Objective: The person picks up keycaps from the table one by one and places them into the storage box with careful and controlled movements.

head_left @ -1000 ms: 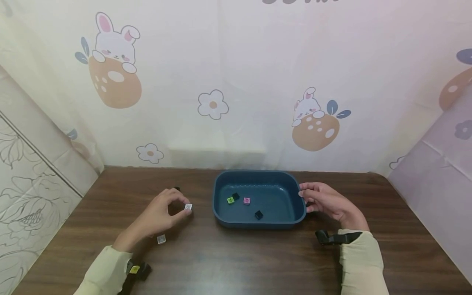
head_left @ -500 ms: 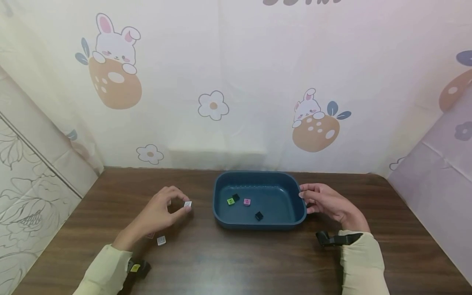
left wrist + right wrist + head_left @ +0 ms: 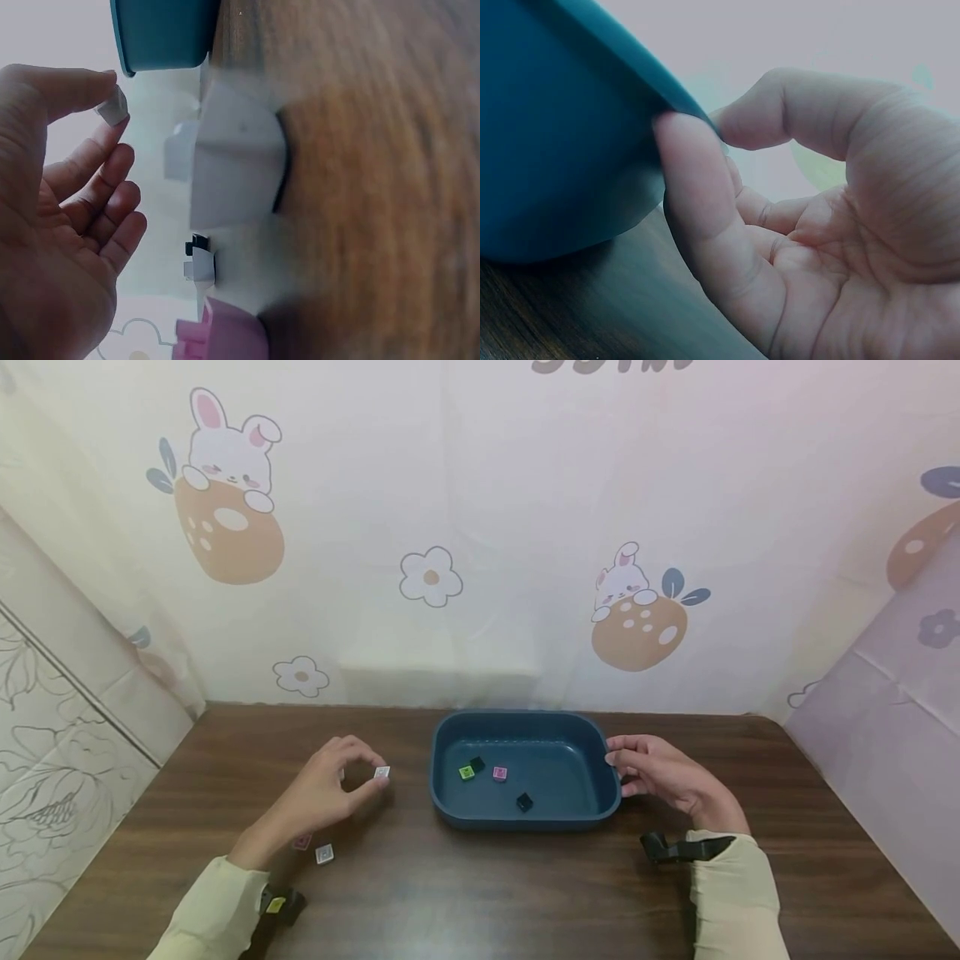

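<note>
Over at centre left, the left hand [image 3: 321, 792] pinches a small white square block [image 3: 382, 772]; centre right, the right hand [image 3: 672, 777] grips a rectangular blue plastic tub [image 3: 525, 822].

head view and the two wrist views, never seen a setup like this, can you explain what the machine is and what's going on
There is no machine: a person works with two bare hands. One picture looks forward and down from the head; the other two look from each wrist at that hand's work. On the brown table stands a blue tray, with a green block, a pink block and two dark blocks inside. The left hand pinches a small white block between thumb and finger, outside the tray. The right hand grips the tray's rim at its right end. Near the left wrist lie another white block and a reddish block.
</note>
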`<control>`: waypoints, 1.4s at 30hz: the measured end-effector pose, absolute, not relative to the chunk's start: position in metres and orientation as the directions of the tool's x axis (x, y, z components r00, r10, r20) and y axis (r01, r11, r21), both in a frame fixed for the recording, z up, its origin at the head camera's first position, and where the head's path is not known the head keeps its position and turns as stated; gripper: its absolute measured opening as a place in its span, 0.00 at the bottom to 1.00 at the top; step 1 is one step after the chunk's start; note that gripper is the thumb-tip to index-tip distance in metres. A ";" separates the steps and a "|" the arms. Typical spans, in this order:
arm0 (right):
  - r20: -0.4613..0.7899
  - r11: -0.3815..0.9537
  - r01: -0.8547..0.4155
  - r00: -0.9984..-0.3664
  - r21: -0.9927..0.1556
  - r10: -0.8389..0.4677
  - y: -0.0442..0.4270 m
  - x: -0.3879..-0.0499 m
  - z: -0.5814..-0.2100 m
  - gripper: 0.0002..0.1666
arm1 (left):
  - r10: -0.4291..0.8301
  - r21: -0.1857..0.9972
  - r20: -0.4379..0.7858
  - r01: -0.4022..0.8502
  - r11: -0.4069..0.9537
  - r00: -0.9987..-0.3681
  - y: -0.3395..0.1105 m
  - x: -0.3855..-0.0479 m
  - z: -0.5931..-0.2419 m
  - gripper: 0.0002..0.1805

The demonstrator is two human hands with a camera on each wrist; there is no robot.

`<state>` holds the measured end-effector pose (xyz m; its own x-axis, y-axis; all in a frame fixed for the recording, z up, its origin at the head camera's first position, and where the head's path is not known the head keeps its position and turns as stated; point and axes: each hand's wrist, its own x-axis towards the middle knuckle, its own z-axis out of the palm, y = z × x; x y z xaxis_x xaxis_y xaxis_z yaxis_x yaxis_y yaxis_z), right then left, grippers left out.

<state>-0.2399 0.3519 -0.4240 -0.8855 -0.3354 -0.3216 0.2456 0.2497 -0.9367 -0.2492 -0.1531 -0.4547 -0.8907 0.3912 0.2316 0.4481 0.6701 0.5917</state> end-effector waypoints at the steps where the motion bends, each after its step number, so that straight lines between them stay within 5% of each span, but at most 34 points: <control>1: -0.322 0.249 0.246 -0.885 -0.937 -0.336 0.352 -0.240 -0.424 0.21 | 0.390 0.590 0.232 0.448 0.672 -0.891 -0.153 -0.249 -0.455 0.08; 42: -0.314 0.252 0.238 -0.891 -0.938 -0.327 0.352 -0.239 -0.424 0.18 | 0.401 0.602 0.256 0.470 0.646 -0.880 -0.136 -0.260 -0.443 0.09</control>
